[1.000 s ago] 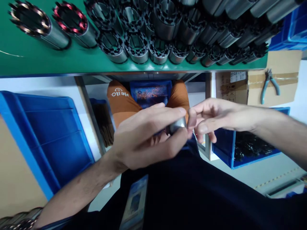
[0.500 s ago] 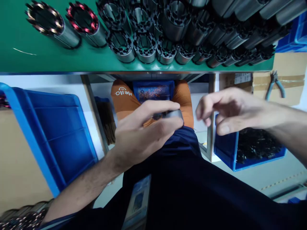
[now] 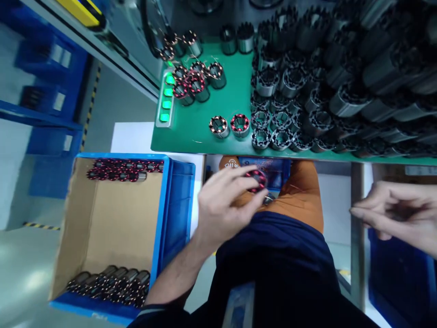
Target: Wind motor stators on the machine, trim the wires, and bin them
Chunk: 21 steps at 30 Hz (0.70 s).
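My left hand (image 3: 227,198) grips a motor stator (image 3: 258,181) with red windings, over my lap and just below the bench's front edge. The fingers wrap round its body, and its wound end faces the camera. Off to the right, my right hand (image 3: 399,214) is closed in a pinch, thumb against forefinger. Whatever lies between those fingertips, if anything, is too small to make out. On the green bench (image 3: 205,142) nearest my left hand stand a copper-wound stator (image 3: 219,126) and a red-wound stator (image 3: 240,125).
Rows of unwound stator cores (image 3: 282,136) fill the bench's right side. A blue crate (image 3: 175,200) at left holds wound stators (image 3: 116,171) at its back and more (image 3: 112,284) at its front. A button strip (image 3: 164,105) glows green. Under the bench sits a blue bin (image 3: 273,180).
The view has swung left and back, bringing the whole crate into sight. The stator in my left hand now shows its red windings. My right hand's fingers have gone from loosely curled to pinched.
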Each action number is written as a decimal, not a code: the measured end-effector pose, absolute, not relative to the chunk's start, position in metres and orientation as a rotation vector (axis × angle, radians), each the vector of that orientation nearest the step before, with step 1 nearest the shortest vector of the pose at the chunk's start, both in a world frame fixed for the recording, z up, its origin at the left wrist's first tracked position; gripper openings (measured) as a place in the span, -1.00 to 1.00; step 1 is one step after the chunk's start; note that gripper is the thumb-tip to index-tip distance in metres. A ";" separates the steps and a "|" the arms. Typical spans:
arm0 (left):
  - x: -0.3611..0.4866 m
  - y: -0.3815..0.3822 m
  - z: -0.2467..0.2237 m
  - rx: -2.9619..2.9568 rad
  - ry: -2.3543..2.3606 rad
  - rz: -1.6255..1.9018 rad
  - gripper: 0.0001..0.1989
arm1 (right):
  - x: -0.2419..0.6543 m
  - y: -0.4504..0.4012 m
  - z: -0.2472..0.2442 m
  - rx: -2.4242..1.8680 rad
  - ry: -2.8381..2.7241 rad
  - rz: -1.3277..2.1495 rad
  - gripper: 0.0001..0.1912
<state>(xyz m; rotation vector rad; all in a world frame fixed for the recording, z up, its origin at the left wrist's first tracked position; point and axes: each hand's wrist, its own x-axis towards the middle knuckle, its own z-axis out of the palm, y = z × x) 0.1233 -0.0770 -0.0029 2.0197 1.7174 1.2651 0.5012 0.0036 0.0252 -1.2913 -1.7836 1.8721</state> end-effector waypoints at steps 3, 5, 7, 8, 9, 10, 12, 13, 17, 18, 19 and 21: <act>0.095 -0.052 -0.012 2.104 1.951 1.295 -0.88 | 0.494 -0.007 -0.001 -1.464 -1.758 1.964 -0.60; 0.085 -0.033 -0.020 2.186 2.056 1.291 -0.85 | 0.482 -0.019 -0.020 -1.486 -1.775 2.047 -0.56; 0.082 -0.017 -0.027 2.234 2.109 1.258 -0.83 | 0.472 -0.029 -0.037 -1.497 -1.814 2.032 -0.59; 0.083 -0.011 -0.029 2.248 2.117 1.242 -0.83 | 0.469 -0.033 -0.043 -1.513 -1.827 2.021 -0.62; 0.083 -0.007 -0.030 2.255 2.117 1.230 -0.84 | 0.468 -0.035 -0.046 -1.526 -1.830 2.021 -0.63; 0.083 -0.005 -0.029 2.258 2.109 1.227 -0.84 | 0.469 -0.037 -0.047 -1.535 -1.818 2.023 -0.63; 0.079 -0.002 -0.023 2.248 2.072 1.239 -0.80 | 0.474 -0.040 -0.042 -1.542 -1.762 2.025 -0.62; 0.074 -0.001 -0.019 2.236 2.055 1.255 -0.75 | 0.478 -0.041 -0.037 -1.551 -1.719 2.026 -0.63; 0.035 0.025 -0.002 2.189 2.124 1.307 -0.75 | 0.489 -0.048 -0.026 -1.579 -1.526 2.094 -0.64; 0.025 0.038 0.000 2.194 2.155 1.292 -0.77 | 0.488 -0.049 -0.026 -1.568 -1.492 2.113 -0.63; 0.015 0.054 0.000 2.211 2.167 1.250 -0.75 | 0.487 -0.051 -0.028 -1.544 -1.474 2.134 -0.62; 0.001 0.087 -0.001 2.256 2.155 1.103 -0.67 | 0.480 -0.055 -0.033 -1.466 -1.480 2.185 -0.54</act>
